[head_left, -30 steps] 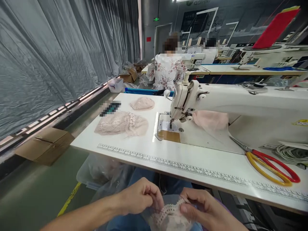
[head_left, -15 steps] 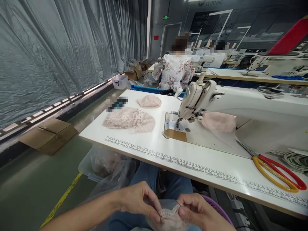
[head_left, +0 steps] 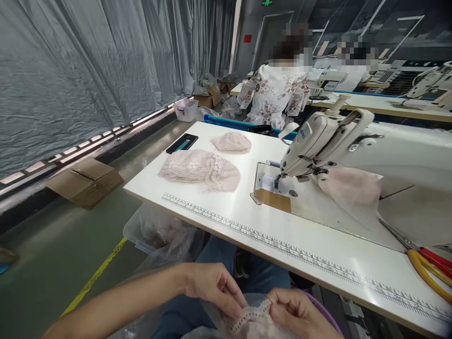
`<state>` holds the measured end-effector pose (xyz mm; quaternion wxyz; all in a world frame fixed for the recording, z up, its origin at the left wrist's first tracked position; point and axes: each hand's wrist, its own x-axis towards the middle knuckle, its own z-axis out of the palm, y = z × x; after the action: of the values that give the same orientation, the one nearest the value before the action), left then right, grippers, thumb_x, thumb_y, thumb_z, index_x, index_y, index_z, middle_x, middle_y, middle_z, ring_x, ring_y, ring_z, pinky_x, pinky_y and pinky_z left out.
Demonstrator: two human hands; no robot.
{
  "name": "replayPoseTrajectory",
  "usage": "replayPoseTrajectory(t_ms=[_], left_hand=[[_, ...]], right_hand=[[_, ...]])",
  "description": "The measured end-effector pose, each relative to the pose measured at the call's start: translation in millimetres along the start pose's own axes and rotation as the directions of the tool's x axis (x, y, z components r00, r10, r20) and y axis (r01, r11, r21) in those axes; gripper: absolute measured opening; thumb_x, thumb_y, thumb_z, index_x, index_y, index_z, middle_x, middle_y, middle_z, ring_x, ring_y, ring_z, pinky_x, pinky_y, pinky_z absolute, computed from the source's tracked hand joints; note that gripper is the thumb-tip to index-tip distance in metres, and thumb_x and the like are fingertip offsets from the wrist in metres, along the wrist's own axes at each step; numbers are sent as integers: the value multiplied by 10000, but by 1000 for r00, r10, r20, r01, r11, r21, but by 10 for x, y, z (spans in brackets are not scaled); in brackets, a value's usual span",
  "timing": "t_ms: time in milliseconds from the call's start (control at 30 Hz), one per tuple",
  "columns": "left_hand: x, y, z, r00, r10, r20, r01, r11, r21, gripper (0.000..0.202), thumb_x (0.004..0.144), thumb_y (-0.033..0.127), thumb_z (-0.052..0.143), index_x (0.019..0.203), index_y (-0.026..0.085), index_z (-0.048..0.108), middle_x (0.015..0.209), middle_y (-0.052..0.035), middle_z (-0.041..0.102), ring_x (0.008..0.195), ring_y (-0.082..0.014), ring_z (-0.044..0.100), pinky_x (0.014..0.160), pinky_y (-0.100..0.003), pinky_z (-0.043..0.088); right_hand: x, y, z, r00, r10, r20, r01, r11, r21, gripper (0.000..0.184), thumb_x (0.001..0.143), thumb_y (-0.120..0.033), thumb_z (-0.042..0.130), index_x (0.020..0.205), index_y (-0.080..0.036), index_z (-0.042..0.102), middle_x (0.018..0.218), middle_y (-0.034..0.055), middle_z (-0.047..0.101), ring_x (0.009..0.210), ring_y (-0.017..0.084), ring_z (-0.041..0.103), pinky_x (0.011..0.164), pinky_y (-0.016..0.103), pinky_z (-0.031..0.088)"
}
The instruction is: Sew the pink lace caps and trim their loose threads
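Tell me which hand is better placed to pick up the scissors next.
Probably the right hand: it is nearer the scissors, which lie to its right on the table. The left hand is farther away. Both hold the lace cloth, so the right would first have to let go.

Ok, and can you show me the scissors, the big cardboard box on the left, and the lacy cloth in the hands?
Scissors (head_left: 413, 260): head view, on the yellow handle.
Cardboard box (head_left: 96, 172): head view, on its top.
Lacy cloth (head_left: 254, 312): head view, on its holey trim.
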<state>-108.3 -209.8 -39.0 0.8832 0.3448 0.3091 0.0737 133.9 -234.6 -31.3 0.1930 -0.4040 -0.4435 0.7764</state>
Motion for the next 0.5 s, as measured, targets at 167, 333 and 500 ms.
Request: replayPoseTrajectory(t_ms=[167, 333, 500], left_hand=[[196, -35, 65, 988, 27, -152, -15, 997, 78, 519, 341, 434, 918, 740, 146, 753, 643, 19, 671, 561, -90, 575, 641, -191, 490], [158, 3, 38, 983, 82, -162, -62, 990, 127, 519, 361, 498, 893, 731, 159, 760, 640, 20, 662, 564, -90, 555, 696, -219, 491], [96, 73, 64, 978, 93, -187, -63, 985, 162, 527, 379, 509, 888, 752, 157, 765, 670, 14, 670, 586, -95, 557, 643, -198, 480]], right_hand=[[106, 86, -110, 1000, 11, 23, -10, 999, -44, 453, 749, -575, 692, 732, -125, 644, 597, -20, 506, 549, 74, 391, 534, 208, 260], [216, 135, -141, 995, 16, 98, -11, 998, -58, 534, 552, -614, 798, 720, -120, 688, 571, -23, 497, 540, 82, 387, 526, 210, 281], [282, 1, -53, 994, 0, 110, 9, 997, -82, 474, 623, -590, 767, 673, -125, 690, 576, -23, 488, 546, 76, 374, 514, 204, 258]])
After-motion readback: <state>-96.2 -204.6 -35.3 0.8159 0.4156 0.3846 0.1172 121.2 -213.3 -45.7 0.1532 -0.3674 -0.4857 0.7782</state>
